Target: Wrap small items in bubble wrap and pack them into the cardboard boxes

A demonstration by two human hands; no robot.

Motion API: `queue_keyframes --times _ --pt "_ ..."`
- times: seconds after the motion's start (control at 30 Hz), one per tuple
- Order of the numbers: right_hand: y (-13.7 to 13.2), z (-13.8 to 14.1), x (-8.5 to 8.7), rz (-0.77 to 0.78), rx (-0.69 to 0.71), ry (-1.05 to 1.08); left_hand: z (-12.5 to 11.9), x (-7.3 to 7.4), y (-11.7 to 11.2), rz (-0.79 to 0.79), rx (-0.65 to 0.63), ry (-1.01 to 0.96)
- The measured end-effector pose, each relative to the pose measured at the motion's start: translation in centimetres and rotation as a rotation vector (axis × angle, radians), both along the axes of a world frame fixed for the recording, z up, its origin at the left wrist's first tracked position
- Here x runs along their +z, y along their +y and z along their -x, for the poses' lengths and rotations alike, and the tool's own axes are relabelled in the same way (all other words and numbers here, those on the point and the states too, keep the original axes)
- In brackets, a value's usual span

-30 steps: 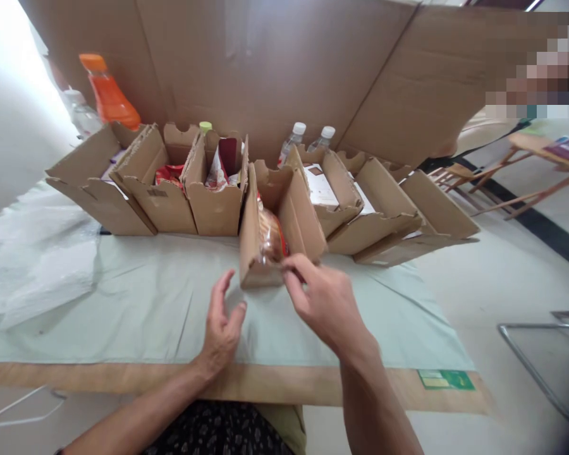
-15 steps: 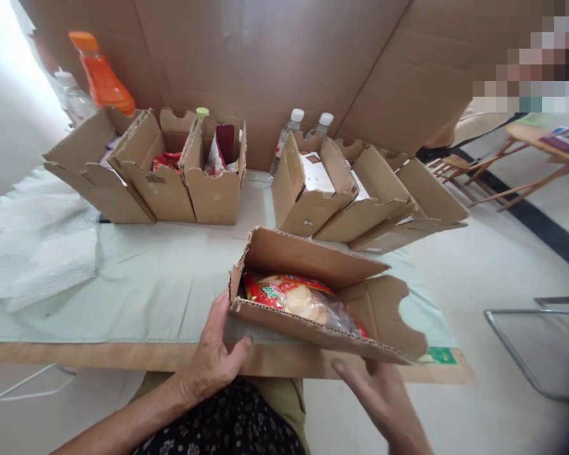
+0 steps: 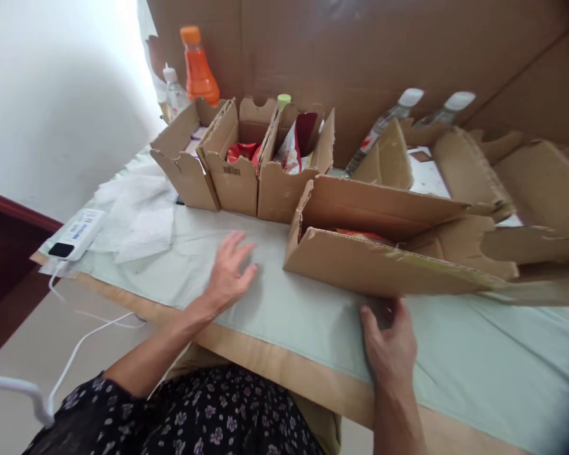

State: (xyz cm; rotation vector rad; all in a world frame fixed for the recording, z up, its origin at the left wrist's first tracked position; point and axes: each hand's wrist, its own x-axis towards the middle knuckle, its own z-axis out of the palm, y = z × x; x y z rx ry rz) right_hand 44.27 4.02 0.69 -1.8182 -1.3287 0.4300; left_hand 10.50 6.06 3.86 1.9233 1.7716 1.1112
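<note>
Holds the left hand (image 3: 230,275) free, fingers loosely spread and released, above the pale green cloth (image 3: 265,309), left of the middle of the surface and back from its front edge. Reaches with the right hand (image 3: 391,347) to the lower part of the near long wall of an open cardboard box (image 3: 389,268), thumb apart from the fingers; cannot tell whether gripping or only touching, with the tips hidden. Has this box turned lengthwise, open side up, with a partly visible red wrapper (image 3: 360,235) inside, right of the middle of the surface, between the front edge and the row behind. Has, farther back, three upright boxes (image 3: 284,196) side by side toward the left end, and more boxes (image 3: 474,174), blurred, toward the right end. Shows an orange bottle (image 3: 201,76) and two white-capped bottles (image 3: 377,133) along the back edge, before a cardboard panel (image 3: 313,57). Shows crumpled translucent sheeting (image 3: 145,218) toward the left edge, and near the front-left corner a white device (image 3: 76,237) with a cable.
</note>
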Motion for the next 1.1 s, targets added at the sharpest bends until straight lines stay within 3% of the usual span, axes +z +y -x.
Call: queue_keyframes --times 0.13,0.23,0.3,0.4,0.57,0.63,0.7,0.83,0.87,0.97,1.03,1.1 --pt "-1.6 -0.2 -1.0 0.007 -0.012 -0.011 9.0 0.5 -2.0 -0.049 0.446 0.231" --pt "-1.2 -0.4 -0.8 0.022 -0.022 -0.037 14.6 1.9 -1.7 -0.041 0.647 0.283" --pt "-0.9 -0.3 -0.7 0.021 -0.027 -0.042 17.3 3.2 -0.2 -0.036 0.718 0.273" --pt "-0.7 -0.1 -0.5 0.009 -0.027 -0.033 20.2 5.0 3.9 0.046 0.821 0.19" --pt "-0.8 0.1 -0.2 0.005 -0.031 -0.044 22.1 6.3 10.1 0.194 0.951 0.011" --pt "-0.8 0.0 -0.1 0.013 -0.037 -0.051 21.6 6.6 10.5 0.156 0.929 0.017" --pt "-0.8 0.0 -0.1 0.019 -0.045 -0.051 20.1 6.8 9.5 0.066 0.874 0.058" --pt "-0.7 -0.2 -0.4 -0.005 -0.036 -0.043 13.7 5.7 4.0 -0.154 0.633 0.19" --pt "-0.6 -0.2 -0.5 -0.015 -0.03 -0.038 11.5 4.9 2.2 -0.186 0.543 0.221" --pt "-0.5 -0.3 -1.0 -0.033 -0.006 0.005 5.0 1.6 -3.5 -0.329 0.054 0.405" --pt "-0.8 -0.5 -1.2 -0.045 0.011 0.04 1.5 -0.4 -6.7 -0.239 -0.163 0.491" --pt "-1.7 -0.4 -0.9 -0.082 0.013 0.053 -0.7 -1.5 -8.8 -0.118 -0.285 0.597"
